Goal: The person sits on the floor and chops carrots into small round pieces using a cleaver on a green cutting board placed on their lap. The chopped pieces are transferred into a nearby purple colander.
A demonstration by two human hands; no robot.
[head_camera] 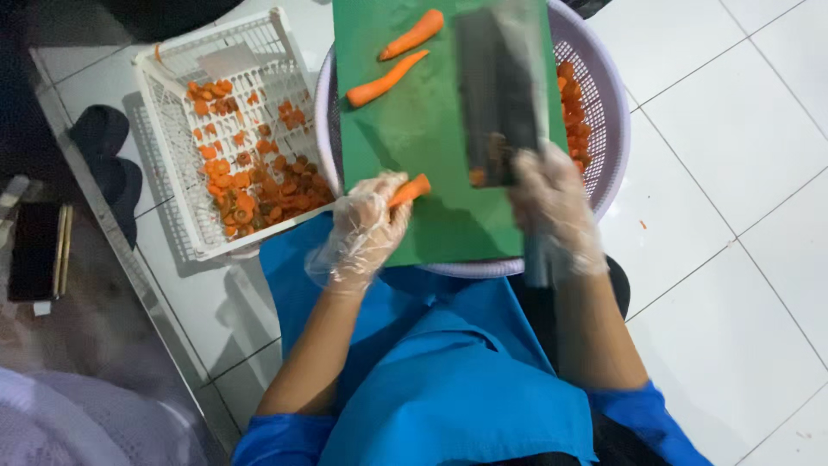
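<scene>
At frame centre, my left hand grips a carrot piece on the green board; my right hand grips the cleaver.

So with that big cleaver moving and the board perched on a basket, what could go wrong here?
The cleaver in the right hand looks blurred with motion close to the left hand pinching a short carrot piece; fingers could get nicked. The green cutting board lies across the round basket, so it might tip or slide.
</scene>
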